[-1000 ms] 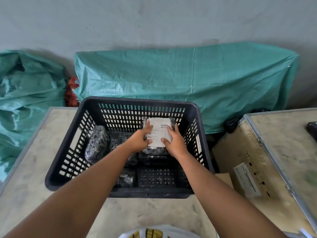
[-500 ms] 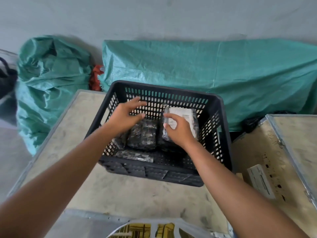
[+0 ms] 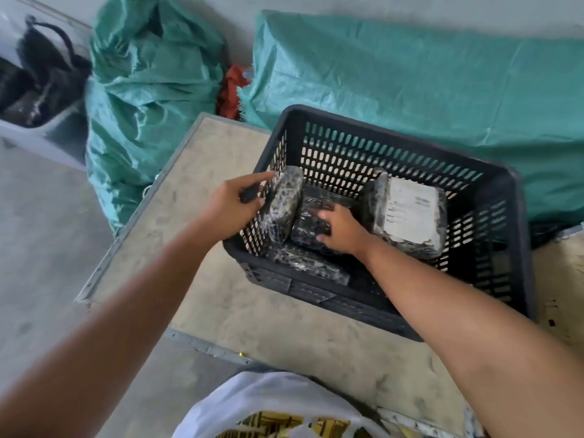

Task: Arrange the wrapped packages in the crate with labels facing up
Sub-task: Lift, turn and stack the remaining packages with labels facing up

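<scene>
A black slotted crate (image 3: 493,197) stands on a wooden case top. Inside at the right lies a wrapped package (image 3: 410,213) with its white label facing up. Against the crate's left wall an upright dark wrapped package (image 3: 284,203) stands on edge, and my left hand (image 3: 235,205) grips it from the left, at the crate's rim. My right hand (image 3: 339,227) rests on a dark package (image 3: 308,229) in the middle of the crate, fingers spread over it. Another dark package (image 3: 311,263) lies flat at the front. No label shows on the dark ones.
The wooden case top (image 3: 202,172) has a metal edge at the left, with bare floor (image 3: 38,248) beyond. Green woven sacks (image 3: 148,80) and a green tarp (image 3: 426,83) sit behind. A grey bin (image 3: 41,128) with dark things stands far left. A second case (image 3: 556,279) lies right.
My right hand has let go of the labelled package and moved left onto the middle dark package. My left hand has taken hold of the upright package at the left wall. The view swung left.
</scene>
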`<state>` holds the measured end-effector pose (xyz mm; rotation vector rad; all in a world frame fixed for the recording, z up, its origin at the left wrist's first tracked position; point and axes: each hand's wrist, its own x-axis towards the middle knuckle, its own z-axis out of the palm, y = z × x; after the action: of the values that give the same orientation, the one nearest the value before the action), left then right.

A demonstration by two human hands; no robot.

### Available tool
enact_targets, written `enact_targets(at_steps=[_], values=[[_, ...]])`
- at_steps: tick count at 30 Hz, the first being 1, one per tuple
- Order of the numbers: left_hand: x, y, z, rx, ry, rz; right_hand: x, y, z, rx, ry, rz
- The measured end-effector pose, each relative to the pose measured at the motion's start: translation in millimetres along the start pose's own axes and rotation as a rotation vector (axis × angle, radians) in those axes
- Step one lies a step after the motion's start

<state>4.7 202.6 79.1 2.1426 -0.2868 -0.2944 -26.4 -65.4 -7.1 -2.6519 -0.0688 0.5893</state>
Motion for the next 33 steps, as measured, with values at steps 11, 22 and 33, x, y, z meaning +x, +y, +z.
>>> enact_targets(at_steps=[11, 22, 33], values=[[4.6, -6.4, 3.6, -0.051, 0.002, 0.0, 17.3, 6.0, 41.0, -0.37, -0.164, 0.09], [1.8, -1.4, 3.6, -0.063, 0.014, 0.005, 13.4, 9.0, 12.6, -0.201, -0.052, -0.004], [-2.4, 2.5, 4.2, -0.082, 0.034, -0.003, -6.2, 19.0, -29.2, 0.047, 0.103, -0.113]])
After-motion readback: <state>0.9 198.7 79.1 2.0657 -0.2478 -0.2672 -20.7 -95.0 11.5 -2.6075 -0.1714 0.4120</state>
